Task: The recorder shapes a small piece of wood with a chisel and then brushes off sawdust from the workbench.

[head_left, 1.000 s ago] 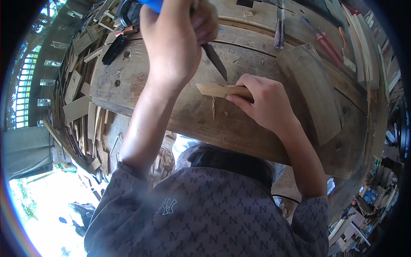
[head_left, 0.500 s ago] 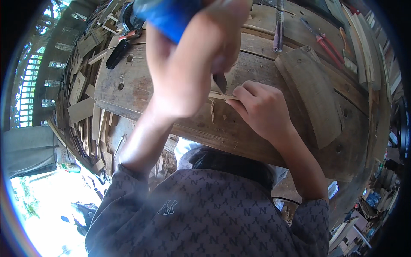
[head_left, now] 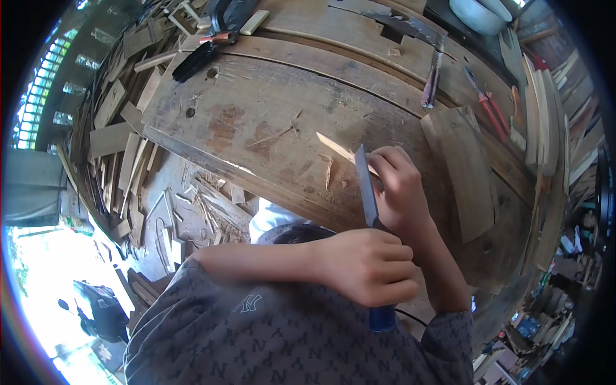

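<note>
My left hand (head_left: pixel 372 266) is closed around the blue handle of a chisel (head_left: pixel 367 186), low in front of my shirt. The chisel's flat grey blade points away from me, its end beside my right fingers and crossing over a thin strip of wood (head_left: pixel 335 146). My right hand (head_left: pixel 399 186) pinches that strip against the bench. The strip's pale, tapered end sticks out to the left; its other end is hidden by my fingers. A curled wood shaving (head_left: pixel 329 172) lies just left of the blade.
The wooden workbench (head_left: pixel 256 96) has round holes. A curved board (head_left: pixel 459 173) lies right of my right hand, with red-handled pliers (head_left: pixel 491 109) beyond. A black clamp (head_left: pixel 215 42) sits at the far left edge. Scrap wood (head_left: pixel 112 138) is piled at left; a white bowl (head_left: pixel 481 14) stands far right.
My left hand has swung from above the bench down toward my body with the chisel, whose blade now points away from me. The right hand stays on the wood strip, slightly turned.
</note>
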Motion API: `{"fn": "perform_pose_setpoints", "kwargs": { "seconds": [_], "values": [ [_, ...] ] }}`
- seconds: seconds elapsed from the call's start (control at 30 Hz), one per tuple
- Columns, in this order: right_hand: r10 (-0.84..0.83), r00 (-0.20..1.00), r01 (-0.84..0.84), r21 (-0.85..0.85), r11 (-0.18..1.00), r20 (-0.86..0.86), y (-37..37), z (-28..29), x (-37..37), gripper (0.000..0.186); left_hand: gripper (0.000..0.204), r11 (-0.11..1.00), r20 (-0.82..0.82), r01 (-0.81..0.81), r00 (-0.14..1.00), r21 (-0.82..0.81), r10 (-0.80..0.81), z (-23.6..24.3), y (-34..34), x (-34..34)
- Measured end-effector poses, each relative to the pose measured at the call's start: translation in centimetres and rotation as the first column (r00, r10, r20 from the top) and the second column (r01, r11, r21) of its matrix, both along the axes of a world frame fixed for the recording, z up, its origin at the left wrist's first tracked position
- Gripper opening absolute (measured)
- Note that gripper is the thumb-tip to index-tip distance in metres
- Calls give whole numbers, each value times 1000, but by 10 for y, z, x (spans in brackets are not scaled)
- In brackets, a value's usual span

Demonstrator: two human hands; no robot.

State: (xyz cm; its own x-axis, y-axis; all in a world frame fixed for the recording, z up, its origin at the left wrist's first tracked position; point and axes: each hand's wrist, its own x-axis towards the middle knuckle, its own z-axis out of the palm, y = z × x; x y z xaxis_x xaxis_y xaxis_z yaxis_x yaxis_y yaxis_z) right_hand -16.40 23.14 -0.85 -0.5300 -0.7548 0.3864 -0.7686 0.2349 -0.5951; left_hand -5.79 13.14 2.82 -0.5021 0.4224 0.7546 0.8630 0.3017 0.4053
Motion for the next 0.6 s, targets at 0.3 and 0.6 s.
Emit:
{"fn": "perform_pose_setpoints", "kwargs": {
  "seconds": [0.3, 0.6],
  "values": [
    [-115, 993, 115, 5, 993, -35, 1, -9, 23, 34, 19, 998, -26, 31, 999, -58, -32, -19, -3, 6],
    [-144, 988, 148, 76, 986, -58, 2, -18, 42, 39, 19, 997, 20, 78, 997, -15, -77, -23, -21, -2]
  ]
}}
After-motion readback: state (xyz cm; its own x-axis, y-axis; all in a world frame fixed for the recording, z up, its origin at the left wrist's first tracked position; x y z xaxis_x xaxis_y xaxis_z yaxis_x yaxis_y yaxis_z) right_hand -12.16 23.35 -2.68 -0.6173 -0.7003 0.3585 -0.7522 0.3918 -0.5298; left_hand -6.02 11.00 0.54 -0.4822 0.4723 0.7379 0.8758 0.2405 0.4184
